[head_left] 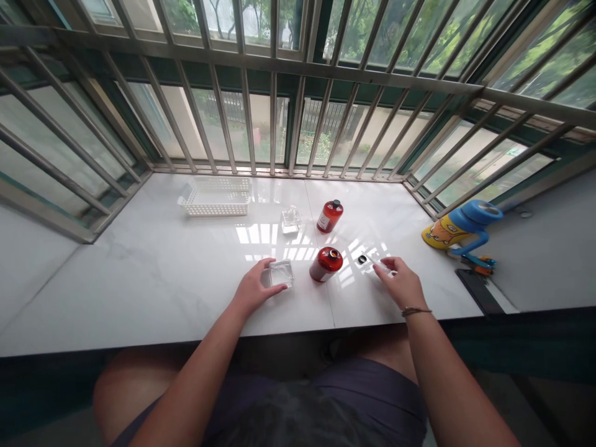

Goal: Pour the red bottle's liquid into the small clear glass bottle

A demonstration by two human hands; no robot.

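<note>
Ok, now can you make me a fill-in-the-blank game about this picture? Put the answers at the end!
1. The hand holding the clear square container is the person's ____ one.
2. The bracelet is on the person's ____ arm.
3. The number of red bottles on the table is ____.
4. The basket with little holes is coloured ____.

Missing words: left; right; two; white.

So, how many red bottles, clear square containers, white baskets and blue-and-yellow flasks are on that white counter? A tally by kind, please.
Red bottles: 2
Clear square containers, one at the left hand: 2
White basket: 1
Blue-and-yellow flask: 1
Total: 6
</note>
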